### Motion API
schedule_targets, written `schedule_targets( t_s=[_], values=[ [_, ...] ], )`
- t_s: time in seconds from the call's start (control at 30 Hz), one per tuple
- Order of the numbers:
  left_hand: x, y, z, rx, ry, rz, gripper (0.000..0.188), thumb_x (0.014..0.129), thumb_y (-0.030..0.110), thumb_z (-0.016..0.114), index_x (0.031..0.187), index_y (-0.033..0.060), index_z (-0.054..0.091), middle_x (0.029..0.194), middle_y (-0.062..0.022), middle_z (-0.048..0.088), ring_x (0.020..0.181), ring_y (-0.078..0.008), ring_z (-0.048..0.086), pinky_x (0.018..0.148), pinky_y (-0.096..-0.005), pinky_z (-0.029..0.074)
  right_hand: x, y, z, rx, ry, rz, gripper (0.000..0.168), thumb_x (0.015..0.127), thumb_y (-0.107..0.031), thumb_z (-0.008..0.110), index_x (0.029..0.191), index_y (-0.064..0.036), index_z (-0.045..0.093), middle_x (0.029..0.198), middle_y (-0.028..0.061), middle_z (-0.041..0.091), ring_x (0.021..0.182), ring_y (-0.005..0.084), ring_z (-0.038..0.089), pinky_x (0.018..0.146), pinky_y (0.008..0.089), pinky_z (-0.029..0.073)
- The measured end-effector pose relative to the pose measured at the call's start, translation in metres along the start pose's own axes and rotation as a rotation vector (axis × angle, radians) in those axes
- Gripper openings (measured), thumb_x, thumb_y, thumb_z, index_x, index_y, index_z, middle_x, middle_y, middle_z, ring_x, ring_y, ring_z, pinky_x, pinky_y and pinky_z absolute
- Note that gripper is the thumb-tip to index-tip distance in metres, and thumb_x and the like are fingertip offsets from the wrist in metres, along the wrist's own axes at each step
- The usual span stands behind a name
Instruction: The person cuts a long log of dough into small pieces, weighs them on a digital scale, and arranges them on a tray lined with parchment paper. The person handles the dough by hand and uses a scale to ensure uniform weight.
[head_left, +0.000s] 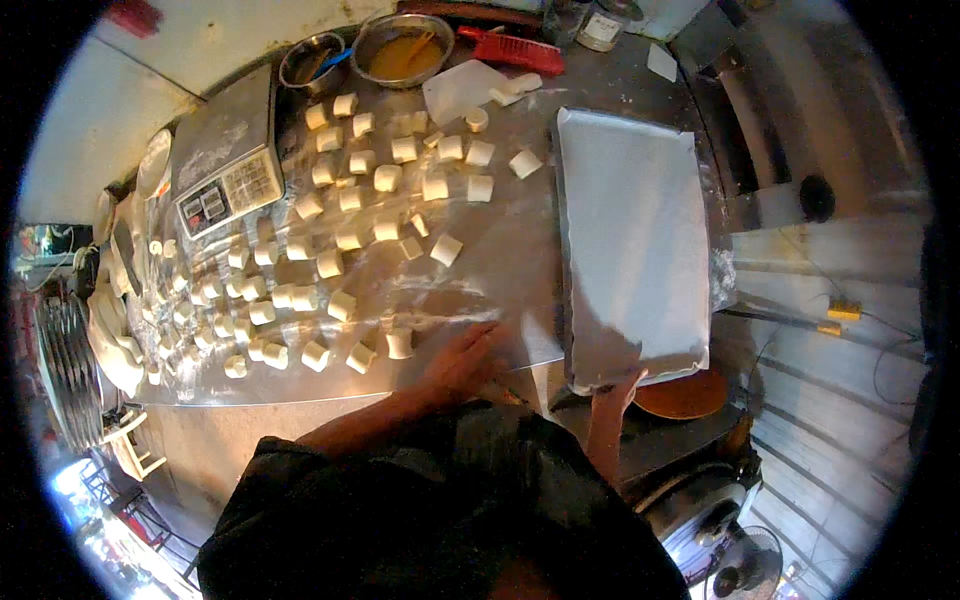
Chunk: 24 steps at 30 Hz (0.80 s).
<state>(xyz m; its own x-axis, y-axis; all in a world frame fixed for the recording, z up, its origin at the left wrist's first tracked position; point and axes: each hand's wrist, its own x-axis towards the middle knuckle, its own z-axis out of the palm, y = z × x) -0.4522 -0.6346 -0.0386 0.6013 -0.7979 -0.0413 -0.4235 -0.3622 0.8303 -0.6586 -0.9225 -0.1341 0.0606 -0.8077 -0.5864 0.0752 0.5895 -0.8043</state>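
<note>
A baking tray lined with white paper (637, 240) lies at the right of the floured metal worktop (517, 262), its near end reaching past the table edge. My right hand (621, 386) grips the tray's near edge, thumb on top. My left hand (465, 360) is over the worktop's near edge, left of the tray; it is in shadow and its fingers are blurred. Many cut pieces of pale dough (341, 306) lie spread over the middle and left of the worktop. The closest to my left hand is one dough piece (400, 343).
A digital scale (232, 150) stands at the back left. Behind the dough are a metal bowl with yellowish contents (401, 56), a smaller bowl (304, 67), a white scraper (461, 86) and a red brush (517, 52). A round board (682, 396) lies below the tray.
</note>
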Motion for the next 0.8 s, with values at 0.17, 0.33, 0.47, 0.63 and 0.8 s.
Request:
schedule_targets(
  t_s=[0.17,0.33,0.47,0.63,0.8],
  values=[
    [-0.015,-0.052,-0.05,0.205,0.105,0.007,0.054,0.084,0.015,0.068,0.135,0.0067,0.054,0.136,-0.0185,0.054,0.121,-0.0372,0.055,0.1,-0.0461,0.048,-0.008,0.002,0.008,-0.192,0.094,0.078,0.066,0.097,-0.057,0.05,0.133,-0.003,0.054,0.126,0.0144,0.06,0.106,0.0303,0.062,0.083,0.0461,0.054],
    [0.033,-0.088,-0.075,0.398,0.13,0.154,0.044,0.084,0.007,0.06,0.128,0.002,0.058,0.138,-0.0173,0.051,0.127,-0.0344,0.05,0.105,-0.046,0.043,-0.033,-0.046,0.006,-0.794,0.366,-0.392,0.045,0.098,-0.037,0.059,0.122,0.001,0.063,0.12,0.0173,0.064,0.103,0.0314,0.064,0.086,0.0433,0.052],
    [0.076,-0.116,-0.08,0.596,0.165,0.313,0.037,0.088,0.009,0.056,0.123,-0.0008,0.059,0.136,-0.017,0.051,0.128,-0.0338,0.048,0.107,-0.046,0.041,-0.061,-0.043,0.147,-0.773,-0.297,-0.902,0.03,0.095,-0.015,0.063,0.12,0.001,0.065,0.113,0.0149,0.066,0.102,0.0255,0.066,0.088,0.0357,0.054],
    [0.103,-0.135,-0.079,0.694,0.01,0.321,0.03,0.085,0.009,0.058,0.114,-0.0017,0.06,0.121,-0.0148,0.056,0.115,-0.0313,0.055,0.103,-0.0449,0.043,-0.029,-0.007,0.334,-1.1,-0.652,-1.248,0.048,0.082,-0.018,0.076,0.123,0.001,0.06,0.119,0.0198,0.062,0.111,0.0359,0.061,0.097,0.0416,0.05],
    [0.109,-0.128,-0.08,0.774,-0.086,0.297,0.03,0.084,0.01,0.059,0.113,0.0004,0.06,0.112,-0.0147,0.06,0.109,-0.0313,0.057,0.099,-0.0448,0.045,0.006,0.029,0.413,-1.595,-0.715,-1.133,0.049,0.081,-0.021,0.074,0.12,0.003,0.058,0.119,0.0203,0.059,0.116,0.0385,0.053,0.102,0.0451,0.044]
  ],
)
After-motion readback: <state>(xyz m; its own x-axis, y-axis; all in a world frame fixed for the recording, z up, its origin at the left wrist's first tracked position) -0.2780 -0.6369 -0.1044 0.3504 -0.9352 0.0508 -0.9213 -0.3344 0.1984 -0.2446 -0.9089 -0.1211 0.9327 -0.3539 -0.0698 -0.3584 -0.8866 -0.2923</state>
